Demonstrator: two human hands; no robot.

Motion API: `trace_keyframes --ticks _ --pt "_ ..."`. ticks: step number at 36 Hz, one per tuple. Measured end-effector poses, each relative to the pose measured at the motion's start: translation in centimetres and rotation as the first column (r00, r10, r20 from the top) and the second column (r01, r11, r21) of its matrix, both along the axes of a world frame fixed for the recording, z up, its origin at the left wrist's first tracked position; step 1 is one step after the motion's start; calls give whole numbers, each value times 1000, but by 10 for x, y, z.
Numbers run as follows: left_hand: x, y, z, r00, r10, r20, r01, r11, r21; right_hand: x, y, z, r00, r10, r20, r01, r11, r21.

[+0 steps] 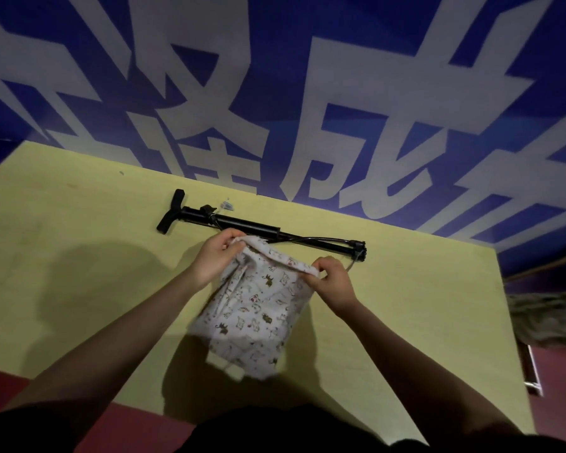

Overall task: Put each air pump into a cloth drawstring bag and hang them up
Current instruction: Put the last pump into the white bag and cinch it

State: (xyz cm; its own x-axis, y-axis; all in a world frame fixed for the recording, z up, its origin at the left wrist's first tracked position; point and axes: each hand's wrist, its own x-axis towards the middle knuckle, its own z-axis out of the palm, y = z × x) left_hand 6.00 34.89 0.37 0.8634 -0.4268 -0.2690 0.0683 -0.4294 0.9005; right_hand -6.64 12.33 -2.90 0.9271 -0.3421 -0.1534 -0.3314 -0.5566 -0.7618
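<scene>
A black air pump [242, 225] lies flat across the far part of the yellow table [79, 256], its T-handle at the left and its foot at the right. In front of it, a white cloth drawstring bag [255, 312] with small animal prints hangs above the table. My left hand [214, 256] pinches the left side of the bag's top rim. My right hand [332, 281] pinches the right side of the rim. The bag's mouth is stretched between both hands, just short of the pump's barrel.
A blue banner [307, 76] with large white characters covers the wall right behind the table's far edge. A grey patterned cloth [549, 318] lies beyond the table's right edge. Red floor [562, 371] shows on the right and below the near edge.
</scene>
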Motion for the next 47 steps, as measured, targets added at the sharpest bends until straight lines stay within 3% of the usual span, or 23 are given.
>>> trace_keyframes --ticks 5,10,13,16,20,22,29,39,43,47 --pt "-23 2 1 977 53 206 -75 992 100 -24 11 16 999 -41 14 38 980 197" --pt "-42 12 -11 972 129 199 -161 975 156 -39 30 31 996 -77 -35 84 875 477" --pt "-59 13 -9 946 306 108 -317 943 101 -45 40 28 992 -84 -89 119 836 535" --pt "-85 5 -5 875 452 -174 -455 890 22 -50 53 27 988 -42 -152 121 821 558" --pt "-118 -11 -5 764 355 -539 -410 912 20 -57 69 22 961 -1 -275 178 764 620" --pt "-131 -18 -7 723 285 -629 -393 919 -36 -61 75 16 947 16 -320 203 743 638" --pt "-148 -35 -15 648 259 -716 -446 892 -80 -68 75 6 937 -27 -348 273 679 682" --pt "-146 -47 -29 725 167 -669 -357 921 -157 -70 76 3 957 -60 -283 239 717 655" --pt "-141 -48 -27 644 203 -738 -496 845 -201 -69 70 3 938 -131 -322 327 645 691" --pt "-131 -54 -27 611 238 -755 -507 850 -143 -67 57 1 913 -221 -343 402 627 667"
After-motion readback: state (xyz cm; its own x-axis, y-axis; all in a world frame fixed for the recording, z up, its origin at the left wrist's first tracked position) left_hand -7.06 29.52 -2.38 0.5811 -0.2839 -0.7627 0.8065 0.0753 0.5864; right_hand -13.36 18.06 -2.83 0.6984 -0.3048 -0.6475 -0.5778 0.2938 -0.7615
